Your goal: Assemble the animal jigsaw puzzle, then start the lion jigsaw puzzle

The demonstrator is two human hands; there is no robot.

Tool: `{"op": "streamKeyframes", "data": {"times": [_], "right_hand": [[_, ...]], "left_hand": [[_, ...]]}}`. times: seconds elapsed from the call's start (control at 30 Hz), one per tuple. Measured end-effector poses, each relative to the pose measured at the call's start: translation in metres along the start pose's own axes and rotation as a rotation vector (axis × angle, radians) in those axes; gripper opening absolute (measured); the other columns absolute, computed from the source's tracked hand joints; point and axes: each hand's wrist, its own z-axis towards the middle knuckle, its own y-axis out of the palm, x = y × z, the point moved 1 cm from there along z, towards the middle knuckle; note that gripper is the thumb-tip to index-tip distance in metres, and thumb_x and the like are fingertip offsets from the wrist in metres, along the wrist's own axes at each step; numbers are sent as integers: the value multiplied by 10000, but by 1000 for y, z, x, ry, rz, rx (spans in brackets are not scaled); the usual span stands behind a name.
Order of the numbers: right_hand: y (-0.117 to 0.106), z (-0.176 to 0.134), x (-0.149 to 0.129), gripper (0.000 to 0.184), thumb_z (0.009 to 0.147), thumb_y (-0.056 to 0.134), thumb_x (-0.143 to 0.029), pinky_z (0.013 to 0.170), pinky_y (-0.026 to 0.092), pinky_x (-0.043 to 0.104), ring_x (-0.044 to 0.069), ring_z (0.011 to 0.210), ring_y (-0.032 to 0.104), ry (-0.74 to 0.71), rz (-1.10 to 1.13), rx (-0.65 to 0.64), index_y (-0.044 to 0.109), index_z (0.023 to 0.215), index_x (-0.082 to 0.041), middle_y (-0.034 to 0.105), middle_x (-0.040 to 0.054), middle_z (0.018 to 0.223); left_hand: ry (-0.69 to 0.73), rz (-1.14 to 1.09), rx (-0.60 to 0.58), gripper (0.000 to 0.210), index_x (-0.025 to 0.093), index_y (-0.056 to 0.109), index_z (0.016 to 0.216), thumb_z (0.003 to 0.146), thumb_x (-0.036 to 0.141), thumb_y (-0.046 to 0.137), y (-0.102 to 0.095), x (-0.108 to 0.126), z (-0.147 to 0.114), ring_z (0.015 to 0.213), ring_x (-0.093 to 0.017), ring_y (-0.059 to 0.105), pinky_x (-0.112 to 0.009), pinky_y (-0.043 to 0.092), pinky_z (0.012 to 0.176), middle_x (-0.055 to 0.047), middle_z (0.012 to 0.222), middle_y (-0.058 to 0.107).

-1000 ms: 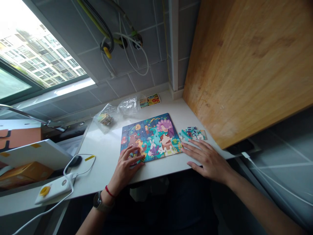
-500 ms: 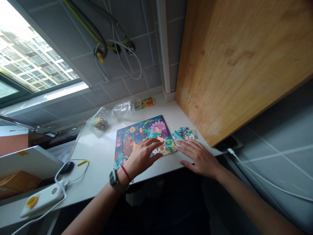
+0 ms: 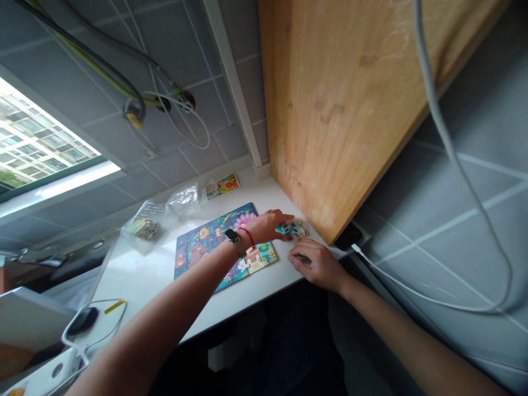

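A colourful jigsaw puzzle (image 3: 193, 247) of cartoon animals lies flat on the white tabletop, its middle partly covered by my left forearm. My left hand (image 3: 270, 224), with a watch and a red string at the wrist, reaches across the puzzle's right side. Its fingers are stretched over the loose puzzle pieces (image 3: 297, 227) lying just right of the puzzle. Nearer the front edge, my right hand (image 3: 315, 264) rests with curled fingers and the thumb close to them. Whatever may be inside that hand is hidden.
Behind the puzzle are a clear plastic bag (image 3: 144, 228) with pieces in it, crumpled plastic wrapping (image 3: 183, 198) and a small picture card (image 3: 223, 186). A wooden panel (image 3: 313, 121) rises at the right. A white cable (image 3: 412, 291) hangs beside my right arm.
My left hand has moved right, from above the puzzle to the loose pieces. My right hand has drawn back from those pieces and its fingers have curled. The view has shifted to the right.
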Motion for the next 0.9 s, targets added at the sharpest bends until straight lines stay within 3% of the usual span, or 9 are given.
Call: {"op": "streamKeyframes", "data": {"times": [0.17,0.4,0.57,0.73,0.9], "right_hand": [[1,-1,2,249,1008,557,-313,859,571,392,240,866,696,-21,6,7,717,846,-215,727,69,823],[3,-2,5,187,988,584,-241,841,562,367,228,866,695,-42,-9,21,716,862,-200,728,63,838],[5,-3,8,87,950,650,-202,875,568,385,244,926,710,-35,-20,28,736,937,-196,757,69,908],[6,-4,9,78,945,662,-204,905,574,403,250,947,709,-47,-38,20,740,946,-205,763,72,927],[5,-3,8,93,948,646,-202,930,566,418,258,968,709,-68,-42,12,738,955,-206,768,74,936]], "left_hand": [[-107,-24,-120,650,217,711,1276,676,312,942,-2,2,17,991,-243,716,-308,549,873,-58,1076,753],[-116,10,-92,435,192,748,1066,686,305,927,-7,6,14,947,-227,687,-300,540,859,-70,1068,698],[-102,-38,-99,435,180,726,1063,686,279,919,-7,8,16,985,-227,679,-301,531,893,-71,1092,676],[-153,-210,-136,411,172,716,1115,759,322,857,-5,13,23,890,-183,696,-266,525,800,-67,1138,697],[-180,-237,-165,369,180,738,992,681,307,893,-5,14,34,833,-170,660,-256,486,758,-10,959,723]]}}
